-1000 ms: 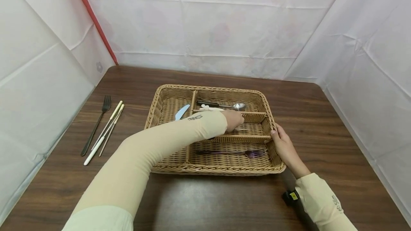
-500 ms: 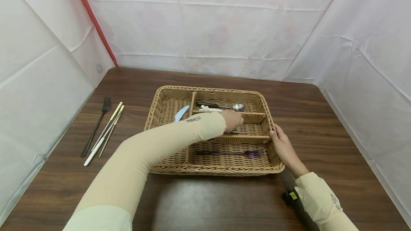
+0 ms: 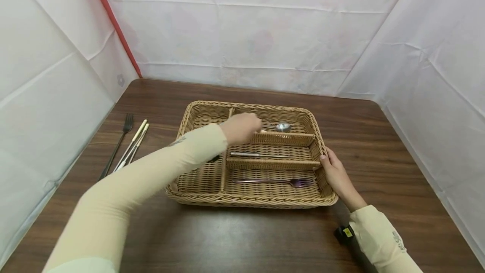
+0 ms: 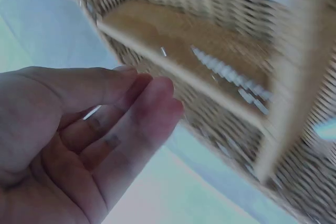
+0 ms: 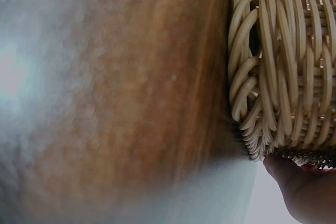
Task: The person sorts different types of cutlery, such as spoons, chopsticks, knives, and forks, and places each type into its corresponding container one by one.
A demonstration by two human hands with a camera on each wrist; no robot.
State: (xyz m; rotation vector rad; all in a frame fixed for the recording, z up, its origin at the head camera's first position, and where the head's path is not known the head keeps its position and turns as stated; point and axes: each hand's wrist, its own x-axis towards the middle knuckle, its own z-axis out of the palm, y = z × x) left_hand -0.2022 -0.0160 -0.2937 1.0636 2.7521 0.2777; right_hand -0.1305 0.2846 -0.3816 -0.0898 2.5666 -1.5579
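My left hand (image 3: pixel 241 128) hovers over the wicker cutlery basket (image 3: pixel 242 199), across its back-left dividers. In the left wrist view its fingers are loosely bent, thumb close to the fingertips, with nothing held between them. A slim metal stick with a pale handle (image 3: pixel 245 154) lies in the middle compartment. A purple fork (image 3: pixel 297 183) lies in the front one, and a silver spoon (image 3: pixel 283 127) in the back one, partly hidden by the hand. At the basket's right end my right hand (image 3: pixel 336 174) grips the rim, thumb on top; the right wrist view shows the woven rim (image 5: pixel 268 66) beside it.
On the table's left side lie a dark fork (image 3: pixel 127 124) and several chopsticks (image 3: pixel 138 135) with pale ends, partly covered by the left sleeve. A black strap device with a yellow label (image 3: pixel 346 232) is at the right wrist. White cloth walls (image 3: pixel 242 33) surround the table.
My left hand has moved left and back from the middle compartment, uncovering the stick lying there. The light-blue knife is now hidden behind the arm. My right hand keeps its grip on the rim.
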